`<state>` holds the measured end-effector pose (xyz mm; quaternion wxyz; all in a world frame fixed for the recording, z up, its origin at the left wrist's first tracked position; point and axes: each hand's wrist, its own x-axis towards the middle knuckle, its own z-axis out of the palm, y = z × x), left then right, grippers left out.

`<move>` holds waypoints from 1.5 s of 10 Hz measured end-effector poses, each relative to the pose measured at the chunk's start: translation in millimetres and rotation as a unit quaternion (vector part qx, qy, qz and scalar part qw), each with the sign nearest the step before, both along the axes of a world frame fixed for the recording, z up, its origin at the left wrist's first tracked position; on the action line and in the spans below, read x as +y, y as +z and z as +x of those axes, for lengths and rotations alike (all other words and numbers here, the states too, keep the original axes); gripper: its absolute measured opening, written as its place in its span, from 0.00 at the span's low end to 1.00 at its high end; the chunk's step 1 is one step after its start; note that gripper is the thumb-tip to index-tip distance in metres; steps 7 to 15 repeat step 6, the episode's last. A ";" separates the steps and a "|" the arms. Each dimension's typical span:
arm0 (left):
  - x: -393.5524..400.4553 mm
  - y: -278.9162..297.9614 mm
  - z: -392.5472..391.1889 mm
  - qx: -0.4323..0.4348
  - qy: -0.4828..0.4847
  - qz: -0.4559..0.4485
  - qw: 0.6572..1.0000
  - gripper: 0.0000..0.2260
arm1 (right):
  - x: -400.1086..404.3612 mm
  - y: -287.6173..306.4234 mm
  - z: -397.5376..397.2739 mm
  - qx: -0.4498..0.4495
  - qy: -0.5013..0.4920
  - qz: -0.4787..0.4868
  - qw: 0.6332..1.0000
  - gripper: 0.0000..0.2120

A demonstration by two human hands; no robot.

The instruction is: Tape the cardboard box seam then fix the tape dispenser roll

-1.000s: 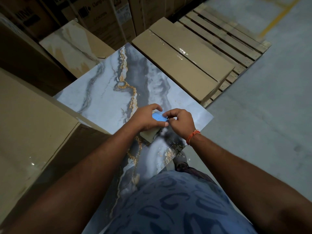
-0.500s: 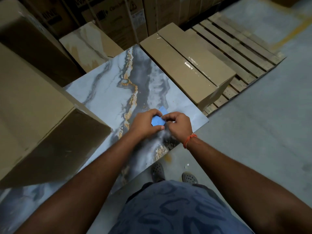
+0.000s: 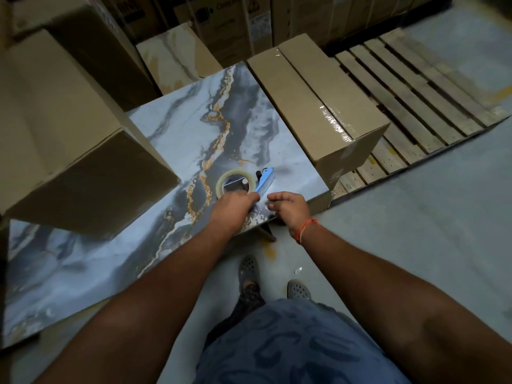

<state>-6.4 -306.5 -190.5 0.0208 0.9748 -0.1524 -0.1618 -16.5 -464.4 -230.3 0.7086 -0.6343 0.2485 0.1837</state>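
Mid-frame, left hand [image 3: 234, 207] grips the blue dispenser [image 3: 265, 180], covering its handle; roll [image 3: 235, 183] peeks out. Right hand [image 3: 288, 207] loosely curled beside it, can't tell if it's pinching tape.

The tape dispenser [image 3: 264, 180] is blue, and it lies on its side on the marbled worktop [image 3: 177, 139], with its near end under the left grip [image 3: 232, 205]. Its roll of clear tape [image 3: 235, 183] sits just beyond that grip, with the round hole facing up. The cardboard box [image 3: 318, 103] with shiny tape along its seam stands further away, to the right of both grips.
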 end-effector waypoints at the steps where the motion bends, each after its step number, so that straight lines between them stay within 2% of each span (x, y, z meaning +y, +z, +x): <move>1: -0.3 -0.4 -3.3 -0.007 -0.004 0.017 1.000 0.12 | -8.2 -0.2 -0.1 -0.007 0.001 -0.001 1.000 0.13; 3: -1.6 -5.5 -12.5 -0.021 0.026 0.004 0.999 0.19 | -14.6 4.7 3.8 -0.037 0.027 -0.020 0.999 0.14; 4: 0.3 -7.7 -15.7 -0.030 0.053 -0.050 0.997 0.22 | -19.1 4.8 7.4 -0.048 0.033 -0.036 0.998 0.13; 6: 13.4 -0.4 -30.3 -0.101 0.128 -0.132 0.978 0.18 | -18.3 16.3 9.3 -0.107 0.065 -0.145 0.982 0.12; 15: 13.4 -0.4 -30.3 -0.101 0.128 -0.132 0.978 0.18 | -18.3 16.3 9.3 -0.107 0.065 -0.145 0.982 0.12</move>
